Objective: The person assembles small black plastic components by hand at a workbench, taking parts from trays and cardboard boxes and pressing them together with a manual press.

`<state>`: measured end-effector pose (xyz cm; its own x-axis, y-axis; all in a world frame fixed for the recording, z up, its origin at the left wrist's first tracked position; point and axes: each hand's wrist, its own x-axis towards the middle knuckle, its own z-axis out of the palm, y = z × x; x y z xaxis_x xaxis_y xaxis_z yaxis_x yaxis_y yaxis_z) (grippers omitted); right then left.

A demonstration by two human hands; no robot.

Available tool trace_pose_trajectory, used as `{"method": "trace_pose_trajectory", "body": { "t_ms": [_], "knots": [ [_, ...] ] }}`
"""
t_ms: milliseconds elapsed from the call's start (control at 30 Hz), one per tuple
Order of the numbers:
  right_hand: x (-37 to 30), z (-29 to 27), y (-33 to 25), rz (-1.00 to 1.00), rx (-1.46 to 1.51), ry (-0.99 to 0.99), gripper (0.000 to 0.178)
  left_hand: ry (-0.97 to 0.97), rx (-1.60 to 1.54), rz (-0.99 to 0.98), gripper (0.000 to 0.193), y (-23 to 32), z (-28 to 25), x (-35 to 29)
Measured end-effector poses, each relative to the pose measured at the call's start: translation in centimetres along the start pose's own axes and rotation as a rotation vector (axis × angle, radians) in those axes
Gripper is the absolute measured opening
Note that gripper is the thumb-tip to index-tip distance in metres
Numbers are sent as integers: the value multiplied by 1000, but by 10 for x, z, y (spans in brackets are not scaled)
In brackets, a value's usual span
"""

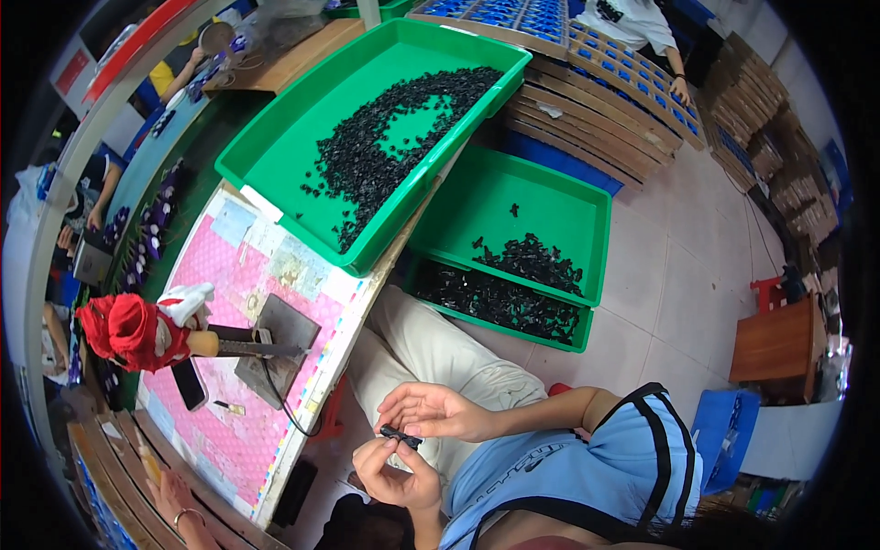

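In front of my lap I hold a small, dark, bow-shaped black piece between both hands. My left hand is below, with its thumb and fingertips pinching the piece. From the right, my right hand meets it, its thumb and fingers closed about the other end. The fingers partly cover the piece, and its exact kind does not show. Similar small black pieces lie in a green tray beyond my knees. More pieces lie in another green tray partly under it.
A large green tray of tiny black parts rests on the pink-covered table. A red cloth-wrapped tool, a metal plate and a phone are there. Another person's hand is at the lower left. Stacked wooden trays stand behind.
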<state>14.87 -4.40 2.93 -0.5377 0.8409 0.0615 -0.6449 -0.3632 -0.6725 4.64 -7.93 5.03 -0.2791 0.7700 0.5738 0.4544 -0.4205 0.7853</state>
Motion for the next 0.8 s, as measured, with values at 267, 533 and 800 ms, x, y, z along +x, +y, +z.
{"method": "trace_pose_trajectory", "body": {
  "t_ms": [267, 533, 800],
  "knots": [
    [4, -5, 6, 145, 40, -51, 29, -6, 25, 106, 12, -6, -4, -7],
    [4, -9, 5, 196, 102, 50, 36, -53, -33, 34, 16, -17, -1, 4],
    [9, -10, -5, 192, 86, 117, 34, -76, -541, -423, 18, -22, -10, 3]
  ]
}}
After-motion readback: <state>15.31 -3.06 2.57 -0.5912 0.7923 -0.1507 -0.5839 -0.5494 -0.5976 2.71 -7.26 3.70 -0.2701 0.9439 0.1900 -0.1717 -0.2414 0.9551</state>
